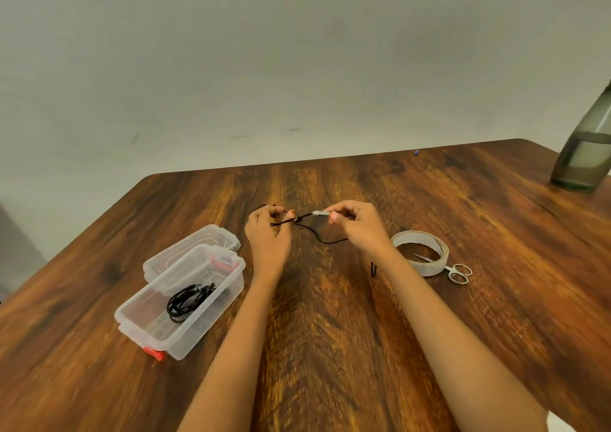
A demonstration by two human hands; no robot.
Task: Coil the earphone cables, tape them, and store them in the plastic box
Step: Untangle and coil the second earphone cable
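Between box (pixel 198 332) and tape (pixel 410 235), left hand (pixel 267 233) and right hand (pixel 360 225) pinch cable (pixel 330 240).

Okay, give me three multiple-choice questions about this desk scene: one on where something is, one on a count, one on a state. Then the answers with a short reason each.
1. Where do the scissors lie?
A) In the box
B) Across the tape roll
C) On the floor

2. How many cable coils are in the plastic box?
A) One
B) None
C) Three

3. What are the left hand and right hand doing?
A) Lying flat, holding nothing
B) Holding the scissors
C) Both pinching the loose cable between them

Answers:
1 B: the blades reach over the tape roll's ring, handles just outside it.
2 A: a single black coiled cable lies on the box floor.
3 C: each hand's fingertips pinch the loose cable, which stretches from one grip to the other.
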